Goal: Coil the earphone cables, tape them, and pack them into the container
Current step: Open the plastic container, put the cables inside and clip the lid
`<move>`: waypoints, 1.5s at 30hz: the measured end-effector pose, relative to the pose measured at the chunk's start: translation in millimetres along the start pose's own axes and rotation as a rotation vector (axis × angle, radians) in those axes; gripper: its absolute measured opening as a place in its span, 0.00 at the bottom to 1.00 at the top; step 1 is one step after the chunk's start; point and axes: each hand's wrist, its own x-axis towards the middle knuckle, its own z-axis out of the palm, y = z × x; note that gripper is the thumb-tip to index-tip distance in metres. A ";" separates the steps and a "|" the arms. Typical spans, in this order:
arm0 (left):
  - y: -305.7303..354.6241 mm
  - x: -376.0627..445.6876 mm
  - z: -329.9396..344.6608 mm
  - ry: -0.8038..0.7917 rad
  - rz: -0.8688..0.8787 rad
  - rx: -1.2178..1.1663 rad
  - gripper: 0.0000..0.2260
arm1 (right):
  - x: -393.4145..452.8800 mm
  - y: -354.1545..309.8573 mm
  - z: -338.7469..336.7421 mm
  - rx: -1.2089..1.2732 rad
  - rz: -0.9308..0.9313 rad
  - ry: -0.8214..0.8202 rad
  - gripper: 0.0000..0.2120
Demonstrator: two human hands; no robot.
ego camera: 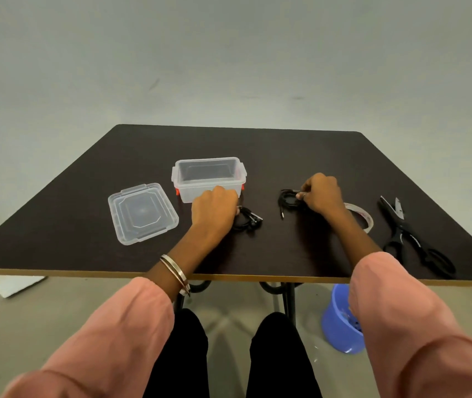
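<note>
Both hands were closed on coiled black earphone cables lying on the dark table (286,156). Left hand (214,209) had its fingers curled over one coiled cable (248,219), which rested on the tabletop just in front of the clear container (209,179). Right hand (320,193) pinched the second coiled cable (287,199) at its right edge; a plug end of that cable trailed toward the near side. Container stood open and upright near the table centre, with its lid (142,212) flat on the table to its left. Tape roll (361,216) lay just behind the right wrist. Black scissors (412,237) lay farther right, blades pointing away. Pink sleeves covered both forearms, and bangles (175,272) sat on the left wrist.
</note>
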 end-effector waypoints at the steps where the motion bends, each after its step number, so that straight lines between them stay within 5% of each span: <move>1: 0.6 0.8 0.1 0.004 0.000 0.000 0.11 | 0.5 -0.5 0.6 0.004 0.000 -0.005 0.10; 9: -17.6 4.5 3.5 0.057 -0.013 -0.270 0.10 | -4.4 -0.1 3.2 0.105 -0.082 0.089 0.07; 15: -46.2 5.7 -19.9 0.259 -0.058 -0.508 0.07 | -9.8 -29.6 -23.4 0.397 -0.144 0.240 0.05; 24: -106.9 17.0 -71.5 0.430 -0.264 -0.611 0.06 | -3.3 -134.0 -24.7 0.801 -0.135 0.117 0.04; 30: -132.7 20.7 -72.6 0.457 -0.336 -0.601 0.06 | 18.5 -166.3 20.9 0.595 -0.077 -0.024 0.06; 36: -146.4 25.4 -58.7 0.434 -0.343 -0.598 0.06 | 22.8 -177.9 44.9 0.323 -0.053 0.000 0.05; 45: -134.0 34.6 -50.7 0.402 -0.344 -0.592 0.06 | 24.8 -166.9 58.6 -0.250 -0.300 0.133 0.08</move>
